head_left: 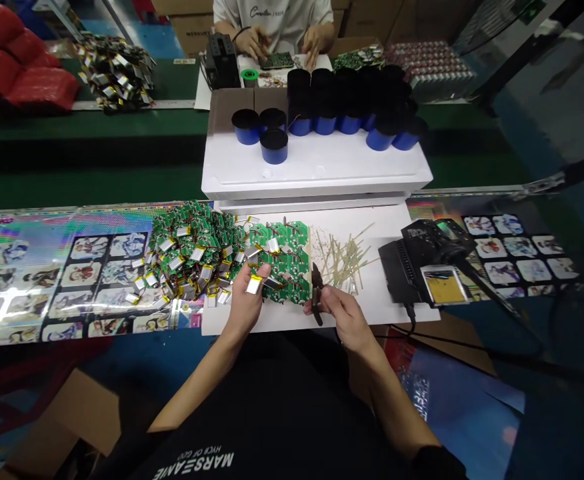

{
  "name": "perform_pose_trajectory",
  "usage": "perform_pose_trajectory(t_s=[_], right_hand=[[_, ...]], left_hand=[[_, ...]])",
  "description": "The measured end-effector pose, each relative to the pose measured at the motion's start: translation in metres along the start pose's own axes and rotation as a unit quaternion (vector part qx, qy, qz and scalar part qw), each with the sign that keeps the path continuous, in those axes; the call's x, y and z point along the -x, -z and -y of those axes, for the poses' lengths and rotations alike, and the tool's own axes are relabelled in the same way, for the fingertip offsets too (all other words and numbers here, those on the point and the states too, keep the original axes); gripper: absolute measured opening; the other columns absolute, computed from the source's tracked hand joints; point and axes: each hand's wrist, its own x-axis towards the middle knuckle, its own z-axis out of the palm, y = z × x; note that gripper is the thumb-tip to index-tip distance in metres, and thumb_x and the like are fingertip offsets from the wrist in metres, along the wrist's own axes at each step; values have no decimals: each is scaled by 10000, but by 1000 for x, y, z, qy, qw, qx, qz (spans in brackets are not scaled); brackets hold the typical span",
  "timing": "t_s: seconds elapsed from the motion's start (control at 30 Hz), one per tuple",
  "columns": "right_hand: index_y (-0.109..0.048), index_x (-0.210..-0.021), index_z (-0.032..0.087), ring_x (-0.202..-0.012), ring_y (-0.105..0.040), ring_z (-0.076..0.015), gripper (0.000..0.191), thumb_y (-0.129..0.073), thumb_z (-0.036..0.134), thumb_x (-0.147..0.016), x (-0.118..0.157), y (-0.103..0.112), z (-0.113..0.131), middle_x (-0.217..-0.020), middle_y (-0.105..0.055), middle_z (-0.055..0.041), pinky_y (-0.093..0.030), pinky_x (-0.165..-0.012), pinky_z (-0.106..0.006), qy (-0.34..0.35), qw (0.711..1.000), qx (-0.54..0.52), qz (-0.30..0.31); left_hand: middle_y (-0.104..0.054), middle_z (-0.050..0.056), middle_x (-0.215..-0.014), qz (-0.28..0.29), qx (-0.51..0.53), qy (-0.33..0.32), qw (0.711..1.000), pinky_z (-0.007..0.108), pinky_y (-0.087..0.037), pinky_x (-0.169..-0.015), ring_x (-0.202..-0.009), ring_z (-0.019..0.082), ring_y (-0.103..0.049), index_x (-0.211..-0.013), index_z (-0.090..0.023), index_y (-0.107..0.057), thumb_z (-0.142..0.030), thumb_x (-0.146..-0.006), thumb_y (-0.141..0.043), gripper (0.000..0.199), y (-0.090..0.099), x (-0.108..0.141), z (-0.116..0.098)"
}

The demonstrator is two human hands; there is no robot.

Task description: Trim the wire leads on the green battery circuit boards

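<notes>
My left hand (pixel 248 300) is closed on the near left corner of a green circuit board panel (pixel 292 263), which has small silver batteries wired to it. In my right hand (pixel 345 317) is a pair of dark pliers or cutters (pixel 317 293), its jaws at the panel's right edge; the exact kind is hard to make out. A pale strip runs along that edge. Just right of it, thin cut-off strips (pixel 345 260) lie scattered on the white board (pixel 387 223). Left of the panel is a heap of green circuit boards with batteries (pixel 192 247).
A black soldering station (pixel 422 247) stands at the right, its cable hanging off the front edge. Behind the work spot, a white foam box (pixel 317 167) carries several blue cylinders (pixel 275 147). Across the bench, a person's hands (pixel 255 43) work on another board. Picture sheets (pixel 92 287) cover the bench.
</notes>
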Motion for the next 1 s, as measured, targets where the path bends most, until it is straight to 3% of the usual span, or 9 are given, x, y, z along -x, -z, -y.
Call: perform_pose_trajectory(t_s=[0.17, 0.27, 0.37, 0.47, 0.53, 0.7, 0.8, 0.9, 1.0], right_hand=[[-668, -844, 204, -789, -658, -204, 499, -444, 573, -1094, 12, 6, 3, -820, -686, -53, -486, -762, -327, 35, 986, 164, -10], [-652, -820, 204, -715, -596, -184, 498, -451, 568, -1093, 16, 4, -3, -758, -623, -31, -456, -708, -324, 20, 985, 168, -20], [-531, -704, 217, -666, -570, -170, 528, -500, 603, -1062, 17, -2, -9, -761, -602, -29, -469, -639, -318, -28, 1000, -1, 14], [-372, -635, 235, -628, -575, -170, 592, -554, 649, -1017, 18, -8, -10, -765, -604, -38, -492, -565, -322, -87, 968, -223, 82], [-372, -626, 230, -618, -585, -169, 602, -602, 650, -992, 17, -7, -8, -756, -610, -40, -501, -551, -321, -98, 951, -279, 95], [-451, -609, 214, -630, -612, -166, 585, -720, 620, -934, 13, 19, 2, -754, -651, -48, -538, -552, -303, -83, 973, -217, -3], [-501, -610, 208, -631, -639, -169, 565, -795, 611, -874, 10, 38, 3, -750, -681, -40, -567, -545, -298, -96, 969, -220, -63], [-622, -669, 190, -671, -730, -210, 511, -854, 624, -809, 7, 48, -4, -787, -754, -65, -633, -620, -342, -156, 956, -236, -72], [-721, -756, 177, -752, -800, -274, 475, -904, 615, -755, 7, 50, -18, -832, -809, -113, -677, -703, -393, -223, 942, -243, -65]], left_hand=[[-720, 45, -1020, -4, -23, -25, 999, 313, -542, -941, -977, 213, -680, -1176, -204, -724, -541, -983, -666, 393, 7, -5, -7], [-729, 61, -1071, -3, -31, -35, 999, 326, -545, -949, -1005, 226, -683, -1175, -199, -721, -542, -984, -660, 397, 7, -4, -11], [-726, 55, -1010, 1, -5, -19, 1000, 327, -566, -887, -929, 219, -686, -1144, -204, -716, -562, -974, -658, 400, 1, -1, -11], [-689, 37, -861, -1, 24, 12, 1000, 302, -572, -770, -818, 205, -669, -1075, -197, -718, -582, -953, -678, 406, -2, 1, -7], [-673, 30, -829, -4, 28, 20, 999, 282, -564, -715, -768, 190, -656, -1050, -191, -721, -580, -937, -703, 406, 2, 1, -8], [-708, 20, -912, -15, 46, -19, 999, 257, -563, -649, -718, 156, -657, -1154, -195, -721, -526, -877, -804, 439, 56, -12, -32], [-744, 29, -985, -101, 11, -88, 991, 250, -576, -701, -771, 147, -674, -1150, -170, -728, -471, -823, -876, 469, 105, -28, -58], [-731, 19, -945, -177, -9, -136, 975, 242, -555, -718, -774, 124, -630, -1078, -138, -734, -494, -764, -919, 510, 147, -46, -79], [-680, -4, -848, -192, 30, -95, 976, 245, -523, -687, -709, 105, -559, -1007, -136, -696, -546, -723, -929, 551, 172, -60, -84]])
